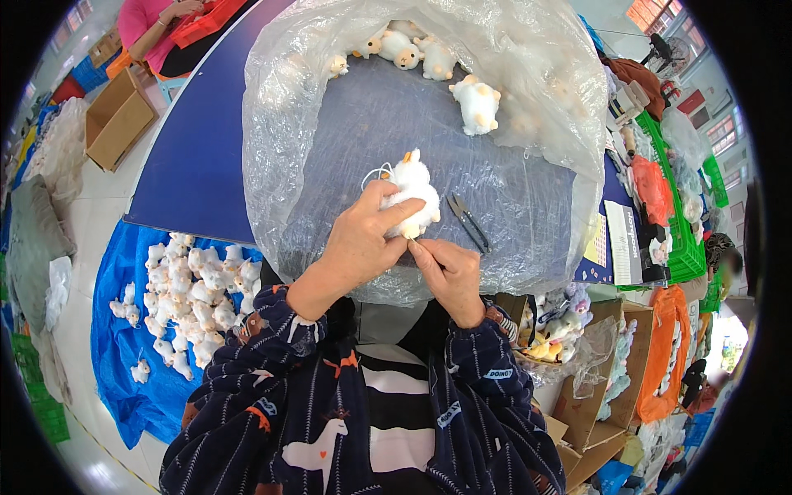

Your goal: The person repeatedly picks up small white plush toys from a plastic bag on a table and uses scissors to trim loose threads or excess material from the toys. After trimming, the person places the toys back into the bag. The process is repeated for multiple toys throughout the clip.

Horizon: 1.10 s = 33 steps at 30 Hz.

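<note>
A large clear plastic bag (280,157) lies spread over a blue counter (190,161). Above the middle of the bag, two bare hands hold a small white plush toy (404,180); whether it also rests on the bag, I cannot tell. The left hand (356,235) has its grip closed around the toy's body, fingers across the front. The right hand (450,268), nearer the bag's front edge, has its grip pressed together, thumb and forefinger pinching the pale tip at the toy's lower end. A loop of thin white cord (375,172) curves out over the bag, just left of the toy.

Small dark snips (469,223) lie on the right half of the bag, near the toy but apart from it. A single white toy (477,106) sits toward the bag's far right, and several more toys (402,53) crowd together at its far end, partly under the folded plastic.

Left of the bag and lower down, a blue sheet (111,363) carries a big heap of white toys (202,285). Beyond the bag's far left corner, a person in pink (144,29) handles a red tray (202,23), near a cardboard box (124,115). Right of the bag stands a green crate (685,256).
</note>
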{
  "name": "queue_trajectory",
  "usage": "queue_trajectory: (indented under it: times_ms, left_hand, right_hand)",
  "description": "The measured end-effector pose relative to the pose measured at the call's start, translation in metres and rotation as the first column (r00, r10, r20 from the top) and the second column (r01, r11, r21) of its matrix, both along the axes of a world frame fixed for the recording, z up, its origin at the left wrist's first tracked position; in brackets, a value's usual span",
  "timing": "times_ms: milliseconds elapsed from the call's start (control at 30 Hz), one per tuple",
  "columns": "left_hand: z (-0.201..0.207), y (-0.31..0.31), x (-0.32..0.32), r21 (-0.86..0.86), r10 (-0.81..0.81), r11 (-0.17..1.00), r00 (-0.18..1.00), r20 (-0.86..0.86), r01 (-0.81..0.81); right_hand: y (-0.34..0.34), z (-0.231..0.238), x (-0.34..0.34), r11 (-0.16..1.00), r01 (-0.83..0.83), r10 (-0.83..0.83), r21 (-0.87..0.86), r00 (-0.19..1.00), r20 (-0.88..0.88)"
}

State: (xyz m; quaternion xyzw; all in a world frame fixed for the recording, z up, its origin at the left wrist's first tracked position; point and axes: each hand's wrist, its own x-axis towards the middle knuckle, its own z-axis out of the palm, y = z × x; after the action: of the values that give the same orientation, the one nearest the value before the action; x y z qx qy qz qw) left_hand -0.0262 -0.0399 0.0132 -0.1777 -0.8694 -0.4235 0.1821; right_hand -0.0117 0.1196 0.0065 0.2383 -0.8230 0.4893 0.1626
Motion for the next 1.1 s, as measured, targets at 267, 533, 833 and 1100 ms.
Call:
queue_trajectory:
  times_ms: [267,533,833,1100]
  left_hand:
    - [-0.008,-0.004,-0.002,0.110,-0.029,0.994,1.000,0.013,0.027]
    - [-0.012,-0.008,-0.004,0.169,-0.055,0.985,0.995,0.078,0.042]
    - [-0.018,-0.010,-0.007,0.341,-0.095,0.939,0.986,0.133,0.045]
    - [-0.019,-0.014,-0.003,0.822,-0.335,0.561,0.882,0.332,-0.096]
  right_hand:
    - [0.001,-0.007,-0.009,0.996,-0.067,0.072,0.061,0.994,-0.081]
    - [0.001,-0.008,-0.017,0.979,-0.089,0.123,0.183,0.975,-0.187]
    - [-0.002,-0.004,-0.020,0.951,-0.109,0.183,0.288,0.953,-0.242]
    - [0.006,-0.008,-0.008,0.965,0.193,-0.158,-0.178,0.968,0.193]
